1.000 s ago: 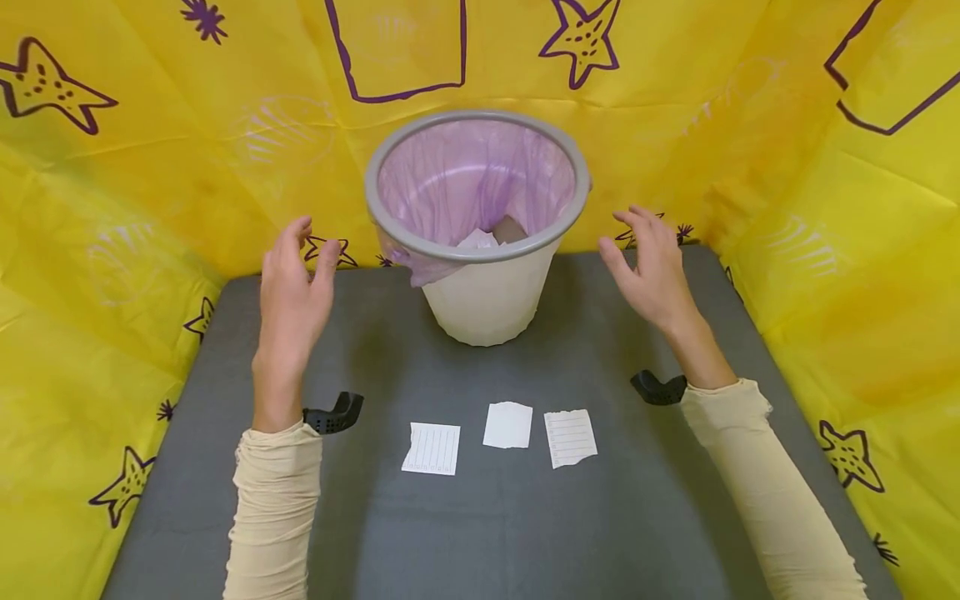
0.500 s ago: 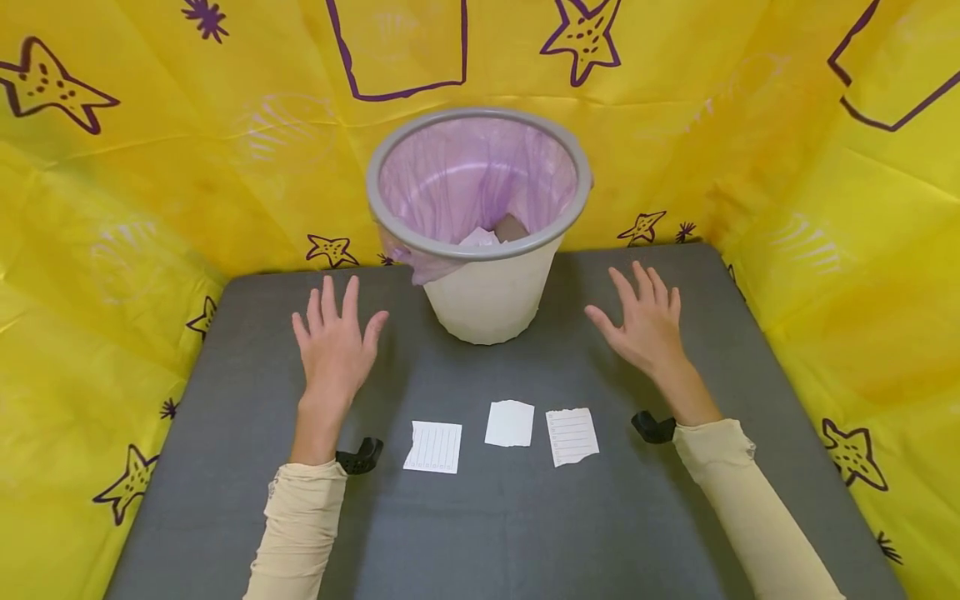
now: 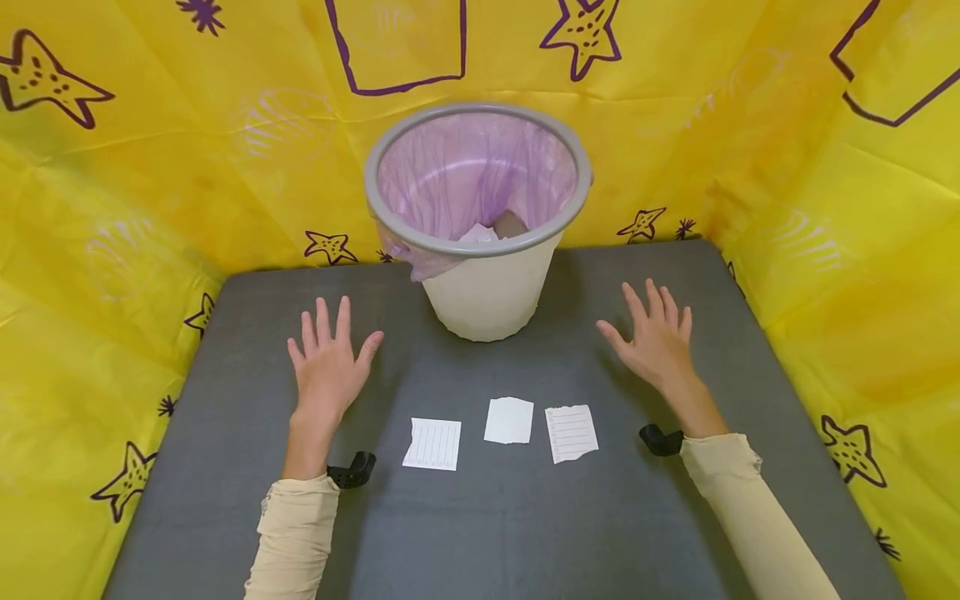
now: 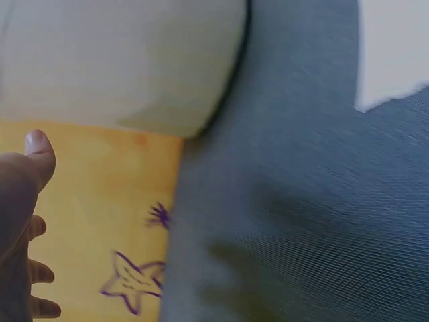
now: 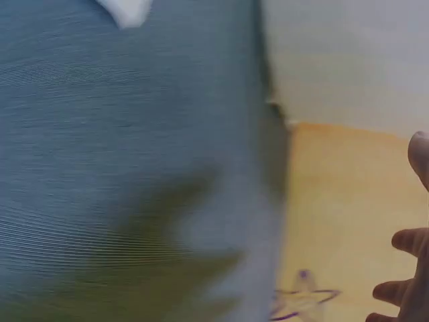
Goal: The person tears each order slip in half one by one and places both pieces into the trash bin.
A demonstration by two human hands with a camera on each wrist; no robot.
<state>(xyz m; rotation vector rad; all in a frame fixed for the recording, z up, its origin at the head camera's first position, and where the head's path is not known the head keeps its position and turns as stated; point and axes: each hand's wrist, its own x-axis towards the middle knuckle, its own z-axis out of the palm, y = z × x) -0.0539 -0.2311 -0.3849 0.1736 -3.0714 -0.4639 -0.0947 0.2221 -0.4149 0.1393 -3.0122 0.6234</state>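
Both hands hover palm down over the grey table with fingers spread. My left hand (image 3: 327,371) is left of the bin and holds nothing; its thumb and fingertips show at the edge of the left wrist view. On the other side my right hand (image 3: 660,346) is likewise bare, apart from everything. Between and nearer than the hands lie three torn paper pieces: a lined one (image 3: 432,444) at left, a plain white one (image 3: 509,420) in the middle, a lined one (image 3: 572,433) at right. Behind them stands a white bin (image 3: 487,296) with a purple liner (image 3: 450,175).
Crumpled white paper (image 3: 478,234) and a brownish scrap (image 3: 509,224) are inside the bin. Yellow cloth (image 3: 675,167) with purple drawings walls in the table (image 3: 480,533) at the back and sides. A black wrist mount (image 3: 352,471) sits on the left wrist.
Both hands have come down and nearer from beside the bin's rim, their fingers unfolding from loosely bent to spread. Papers and bin have stayed where they were.
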